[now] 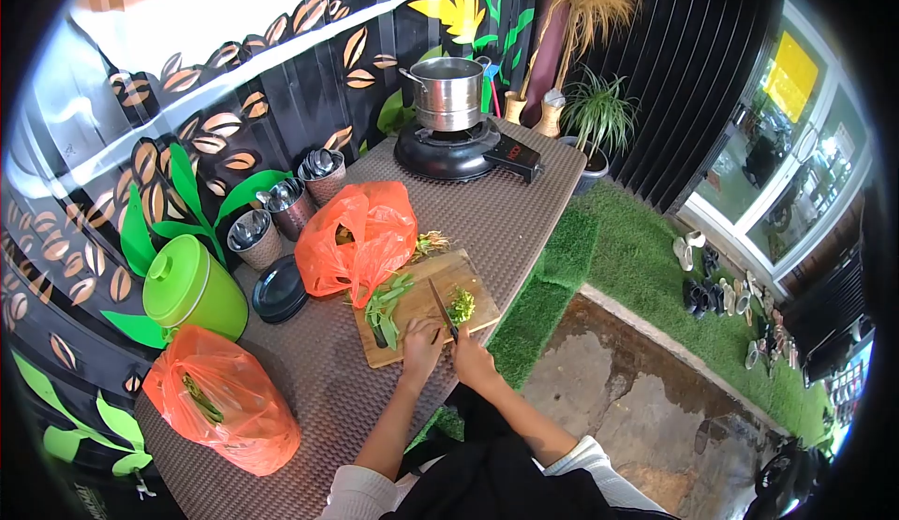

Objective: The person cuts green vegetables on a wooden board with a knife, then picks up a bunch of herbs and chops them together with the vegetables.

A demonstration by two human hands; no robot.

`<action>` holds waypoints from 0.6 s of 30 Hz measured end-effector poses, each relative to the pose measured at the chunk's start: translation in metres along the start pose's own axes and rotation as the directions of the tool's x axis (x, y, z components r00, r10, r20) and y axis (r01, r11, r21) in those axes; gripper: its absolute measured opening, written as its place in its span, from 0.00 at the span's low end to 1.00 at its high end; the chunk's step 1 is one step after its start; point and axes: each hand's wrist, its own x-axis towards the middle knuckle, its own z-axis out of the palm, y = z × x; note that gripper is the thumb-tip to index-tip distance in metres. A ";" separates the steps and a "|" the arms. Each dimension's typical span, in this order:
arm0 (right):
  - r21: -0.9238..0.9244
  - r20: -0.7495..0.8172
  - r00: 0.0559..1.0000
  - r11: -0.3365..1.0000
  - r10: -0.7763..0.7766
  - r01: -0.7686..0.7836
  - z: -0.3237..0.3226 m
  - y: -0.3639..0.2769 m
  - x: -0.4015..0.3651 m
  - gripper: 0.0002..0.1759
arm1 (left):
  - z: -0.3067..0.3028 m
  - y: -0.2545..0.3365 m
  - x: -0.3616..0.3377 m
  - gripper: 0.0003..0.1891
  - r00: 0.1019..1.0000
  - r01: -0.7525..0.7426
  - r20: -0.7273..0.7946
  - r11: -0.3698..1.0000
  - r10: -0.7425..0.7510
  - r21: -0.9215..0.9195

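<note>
On a wooden cutting board [417,311], my right hand [475,361] grips the handle of a knife [439,301], its blade pointing away from me. Just right of the blade lies a small heap of chopped greens [461,305]. My left hand [423,344] rests on the board's near edge, left of the knife, fingers curled; what they hold, if anything, is hidden. Beside it, whole leafy greens [383,308] lie along the board's left side. An orange plastic bag [361,239] touches the board's far left corner, with rooty stems [430,244] next to it.
A second orange bag [229,403] and a green lidded container [192,286] stand at left. Dark plates [279,291] and several cutlery cups [286,204] line the wall side. A steel pot [449,94] sits on a portable stove [449,157] at the table's far end.
</note>
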 end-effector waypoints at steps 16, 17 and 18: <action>-0.022 -0.035 0.998 0.999 0.042 -0.043 0.014 -0.002 -0.001 0.17 | -0.001 0.001 -0.003 0.05 0.999 0.004 -0.048 0.996 0.000 0.085; -0.021 -0.034 0.998 0.999 0.045 -0.046 0.014 -0.004 0.002 0.16 | -0.001 0.001 -0.003 0.05 0.999 0.004 -0.052 0.997 0.000 0.071; -0.021 -0.032 0.999 0.999 0.044 -0.044 0.014 -0.002 0.009 0.16 | -0.001 0.000 -0.004 0.05 0.998 0.004 -0.055 0.998 -0.001 0.058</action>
